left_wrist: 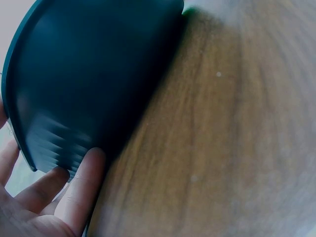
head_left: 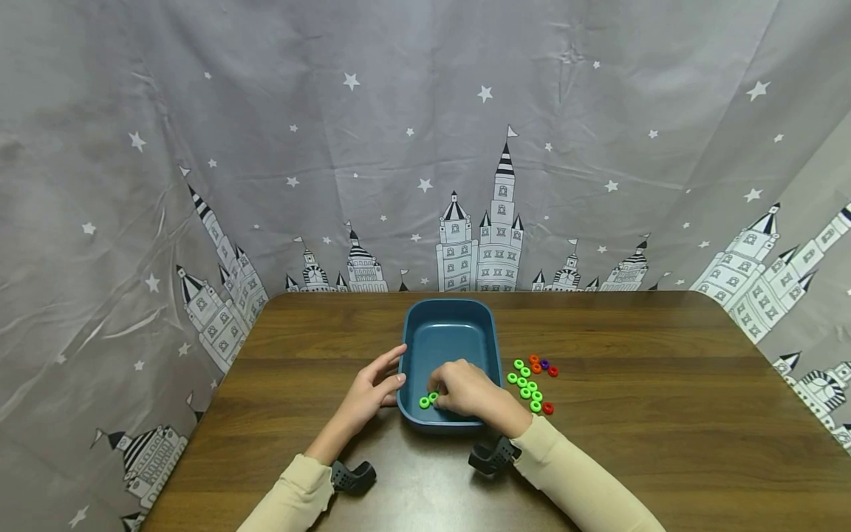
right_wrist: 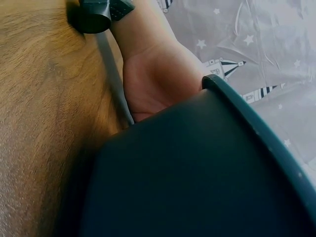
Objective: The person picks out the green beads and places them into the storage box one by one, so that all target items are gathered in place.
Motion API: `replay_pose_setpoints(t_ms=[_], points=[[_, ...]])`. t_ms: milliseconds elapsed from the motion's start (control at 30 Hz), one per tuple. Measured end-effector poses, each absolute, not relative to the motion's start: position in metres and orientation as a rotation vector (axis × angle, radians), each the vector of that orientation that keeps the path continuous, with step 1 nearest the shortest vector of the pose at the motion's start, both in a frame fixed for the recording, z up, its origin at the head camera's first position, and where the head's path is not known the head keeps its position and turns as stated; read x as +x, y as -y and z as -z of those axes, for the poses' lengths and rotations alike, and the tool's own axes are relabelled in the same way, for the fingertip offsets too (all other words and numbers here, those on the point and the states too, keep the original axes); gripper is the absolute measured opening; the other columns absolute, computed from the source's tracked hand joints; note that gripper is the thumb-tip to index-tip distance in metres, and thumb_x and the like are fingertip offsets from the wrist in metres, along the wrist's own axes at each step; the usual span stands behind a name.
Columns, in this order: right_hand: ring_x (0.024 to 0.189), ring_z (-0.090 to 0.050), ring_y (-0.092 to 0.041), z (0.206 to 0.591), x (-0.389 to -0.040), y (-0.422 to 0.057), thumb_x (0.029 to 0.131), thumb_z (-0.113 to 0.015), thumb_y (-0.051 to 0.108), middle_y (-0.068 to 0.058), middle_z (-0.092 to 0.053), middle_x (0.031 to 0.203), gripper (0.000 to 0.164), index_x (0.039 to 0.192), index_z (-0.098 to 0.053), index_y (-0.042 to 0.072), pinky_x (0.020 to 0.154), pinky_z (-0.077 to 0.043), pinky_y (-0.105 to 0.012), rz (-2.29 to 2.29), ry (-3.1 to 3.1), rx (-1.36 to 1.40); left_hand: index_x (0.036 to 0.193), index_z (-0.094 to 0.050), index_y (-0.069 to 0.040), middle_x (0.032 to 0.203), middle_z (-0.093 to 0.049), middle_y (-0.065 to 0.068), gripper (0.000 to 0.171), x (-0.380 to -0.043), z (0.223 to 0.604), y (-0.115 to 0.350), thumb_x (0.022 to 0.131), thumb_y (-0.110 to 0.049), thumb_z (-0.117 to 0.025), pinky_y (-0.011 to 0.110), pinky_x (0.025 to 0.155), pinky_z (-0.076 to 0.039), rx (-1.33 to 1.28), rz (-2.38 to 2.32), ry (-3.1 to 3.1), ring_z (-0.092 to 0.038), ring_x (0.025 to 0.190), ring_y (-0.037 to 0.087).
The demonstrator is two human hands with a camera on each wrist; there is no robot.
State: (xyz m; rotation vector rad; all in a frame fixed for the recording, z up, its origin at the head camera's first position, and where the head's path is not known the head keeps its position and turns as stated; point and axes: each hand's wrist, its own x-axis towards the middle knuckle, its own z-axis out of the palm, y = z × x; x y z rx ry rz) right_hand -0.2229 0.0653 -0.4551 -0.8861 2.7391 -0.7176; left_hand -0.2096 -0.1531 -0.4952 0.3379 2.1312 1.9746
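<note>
Head view: the left wall of the blue tray (head_left: 447, 347) is touched by the left hand (head_left: 368, 388), its fingers spread and loosely extended, nothing gripped. Inside the tray's near end, the right hand (head_left: 462, 388) is held with fingers bent downward; whether a ring is pinched cannot be told. Green rings (head_left: 424, 403) are seen beside those fingers, and loose coloured rings (head_left: 525, 393) are scattered right of the tray. The tray could be shifted if its rim were bumped by the right forearm; rings inside could be scattered by a careless finger.
</note>
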Motion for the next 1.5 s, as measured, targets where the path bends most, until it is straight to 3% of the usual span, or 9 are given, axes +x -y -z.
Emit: replay_pose_setpoints(t_ms=[1033,1500], points=[[0.065,-0.059,-0.005,0.453,-0.224,-0.068,0.083,-0.082,0.012,0.002,-0.072,0.074,0.014,0.096,-0.078,0.009,0.059,-0.050,-0.023,0.710,-2.777,-0.890,0.157,-0.037,-0.006,0.155,-0.040,0.033,0.058,-0.210,0.496,0.153,0.103,-0.011,-0.056,0.033,0.082,-0.064,0.336,-1.972,-2.142,-0.058,0.127,0.042],[0.072,-0.062,-0.010,0.425,-0.227,-0.103,0.085,-0.079,0.013,-0.002,-0.075,0.081,0.019,0.102,-0.078,0.005,0.060,-0.049,-0.022,0.901,-2.916,-0.874,0.157,-0.038,-0.006,0.154,-0.041,0.034,0.057,-0.210,0.496,0.153,0.103,-0.011,-0.057,0.034,0.081,-0.064,0.330,-1.973,-2.151,-0.061,0.123,0.040]])
